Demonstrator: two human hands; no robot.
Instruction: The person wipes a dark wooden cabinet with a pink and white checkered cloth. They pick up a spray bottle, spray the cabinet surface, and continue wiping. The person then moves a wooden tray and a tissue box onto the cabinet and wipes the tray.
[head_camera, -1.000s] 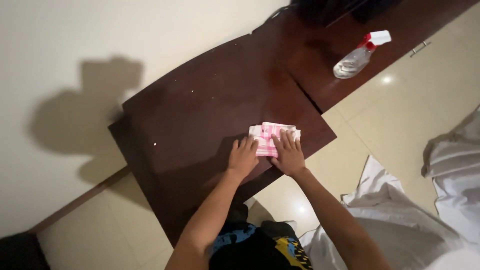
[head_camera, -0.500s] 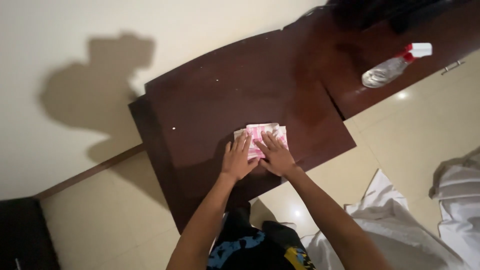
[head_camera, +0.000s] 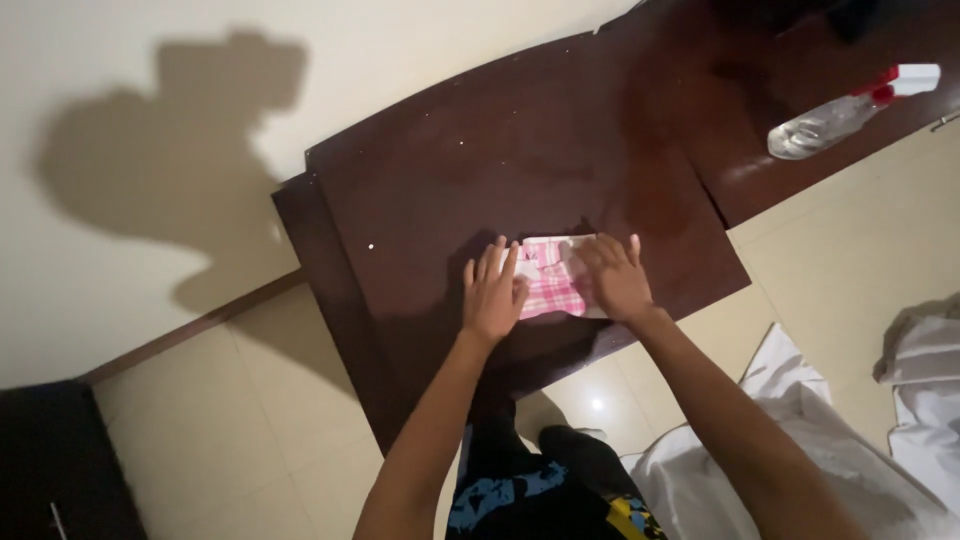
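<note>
Pressing flat, the left hand (head_camera: 492, 295) and right hand (head_camera: 617, 280) lay spread on the folded pink cloth (head_camera: 550, 282) near the counter (head_camera: 520, 160) edge; uneven pressure could skew its folds.

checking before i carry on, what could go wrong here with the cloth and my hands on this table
The pink checked cloth lies close to the near edge of the dark table, so pressing with the left hand and right hand could nudge it off onto the floor. The spray bottle lies on its side and might leak or roll.
</note>
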